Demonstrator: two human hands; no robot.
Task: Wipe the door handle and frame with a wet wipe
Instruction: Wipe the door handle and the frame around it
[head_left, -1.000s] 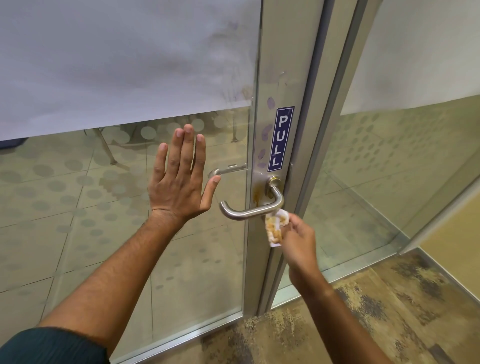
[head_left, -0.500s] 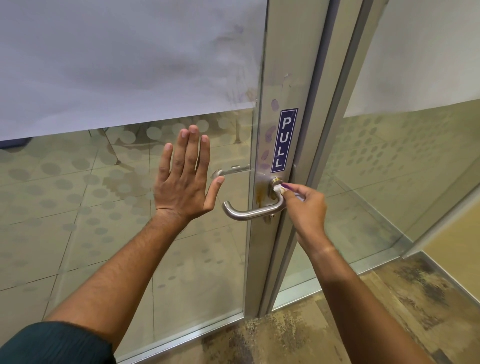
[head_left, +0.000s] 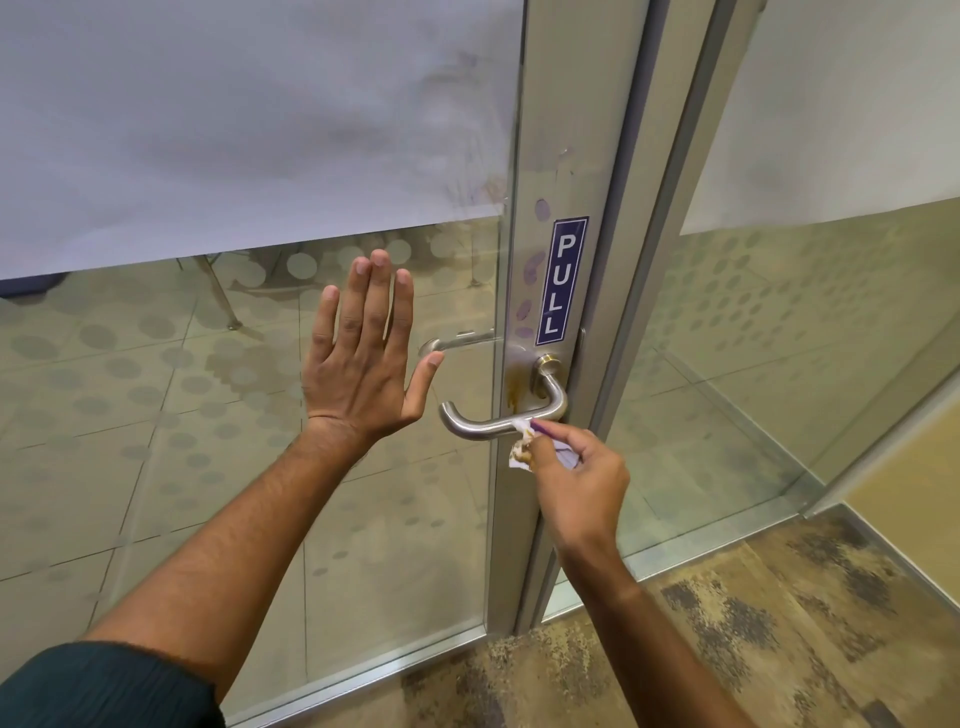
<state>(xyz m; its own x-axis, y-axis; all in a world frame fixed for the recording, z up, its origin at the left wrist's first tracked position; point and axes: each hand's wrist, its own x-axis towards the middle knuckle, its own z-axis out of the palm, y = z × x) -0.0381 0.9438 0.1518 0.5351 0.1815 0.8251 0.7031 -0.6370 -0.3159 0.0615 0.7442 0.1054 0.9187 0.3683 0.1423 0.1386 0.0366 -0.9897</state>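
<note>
The left hand (head_left: 363, 358) is spread flat against the glass door panel (head_left: 156, 415), fingers together and pointing up, thumb splayed toward the handle, holding nothing. The right hand (head_left: 576, 478) pinches a crumpled wet wipe (head_left: 522, 451) between thumb and fingertips; the wipe is white with brown smears on it and a purple mark along its top edge. It touches the underside of the door handle (head_left: 498, 423), close to the bend where the lever turns up toward its round base. The handle is a brushed-metal lever mounted on the door frame (head_left: 571, 130), its free end pointing left over the glass. A brown stain (head_left: 514, 384) runs down the frame just left of the handle's base. Above the base sits a blue PULL sticker (head_left: 562, 280), and faint purplish smudges (head_left: 530, 291) dot the frame to its left. Patterned carpet (head_left: 727, 623) covers the floor at the lower right.
</note>
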